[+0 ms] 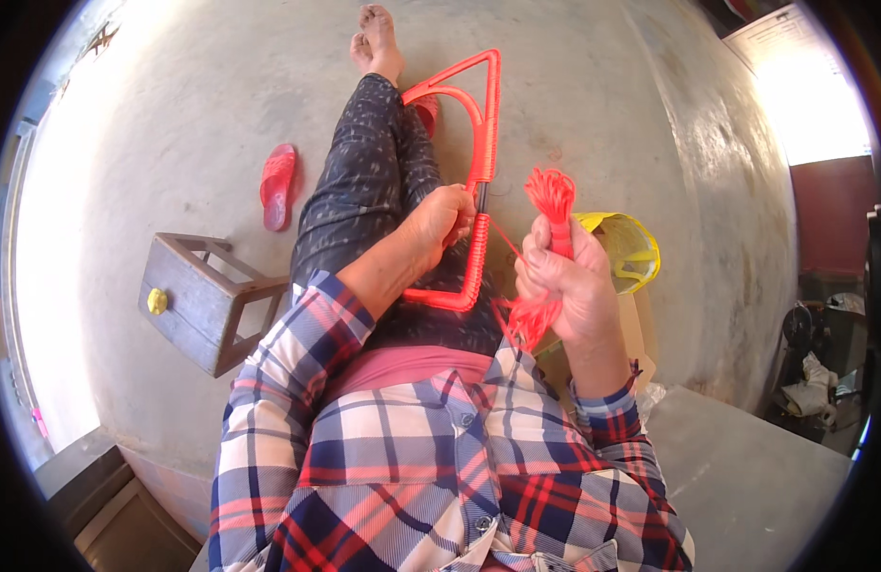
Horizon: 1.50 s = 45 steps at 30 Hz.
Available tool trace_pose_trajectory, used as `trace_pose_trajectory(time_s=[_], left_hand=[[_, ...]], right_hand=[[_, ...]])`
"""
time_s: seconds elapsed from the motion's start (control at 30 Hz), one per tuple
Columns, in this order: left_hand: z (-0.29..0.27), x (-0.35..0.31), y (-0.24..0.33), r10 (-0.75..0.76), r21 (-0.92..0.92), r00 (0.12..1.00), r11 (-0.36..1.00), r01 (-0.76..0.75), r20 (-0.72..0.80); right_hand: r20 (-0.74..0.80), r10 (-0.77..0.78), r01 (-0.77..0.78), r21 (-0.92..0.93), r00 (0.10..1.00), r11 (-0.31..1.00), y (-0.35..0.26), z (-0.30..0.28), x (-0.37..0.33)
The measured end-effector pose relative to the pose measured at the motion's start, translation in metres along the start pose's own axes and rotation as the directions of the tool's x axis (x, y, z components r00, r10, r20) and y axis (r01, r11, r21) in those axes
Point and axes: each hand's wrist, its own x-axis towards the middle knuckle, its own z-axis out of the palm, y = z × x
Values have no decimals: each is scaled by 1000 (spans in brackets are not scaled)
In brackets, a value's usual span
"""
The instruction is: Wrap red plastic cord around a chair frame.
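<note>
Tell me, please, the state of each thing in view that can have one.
Red frame: partly wrapped, a dark stretch bare
Cord bundle: gathered, splayed at both ends
Left hand: closed on the red frame
Right hand: closed around the cord bundle
Red slipper: unworn
Stool: bearing a yellow lump
Yellow container: open, partly hidden
Foot: bare

no legible txt, no readable labels or brands, no nos., no signs
</note>
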Motion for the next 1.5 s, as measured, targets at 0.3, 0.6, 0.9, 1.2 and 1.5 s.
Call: trace_pose_trajectory(time_s=[0.3, 0.6, 0.9, 1.2, 1.5], left_hand=[[37, -48, 21, 662, 670, 746, 521, -529, 75], [-14, -35, -1, 364, 825, 911, 562, -50, -193], [50, -82, 71, 295, -62, 945, 950, -306, -143], [7, -17, 17, 357, 273, 908, 916, -295, -220], [1, -3, 10, 149, 44, 972, 989, -144, -180]], right_hand=[[278, -209, 259, -158, 937, 953, -39, -3, -10], [313, -93, 306, -948, 945, -83, 51, -75, 74], [213, -400, 407, -763, 891, 501, 18, -28, 60], [126, -627, 590, 240, 769, 771, -130, -55, -21], [62, -714, 700, -271, 698, 661, -159, -83, -135]])
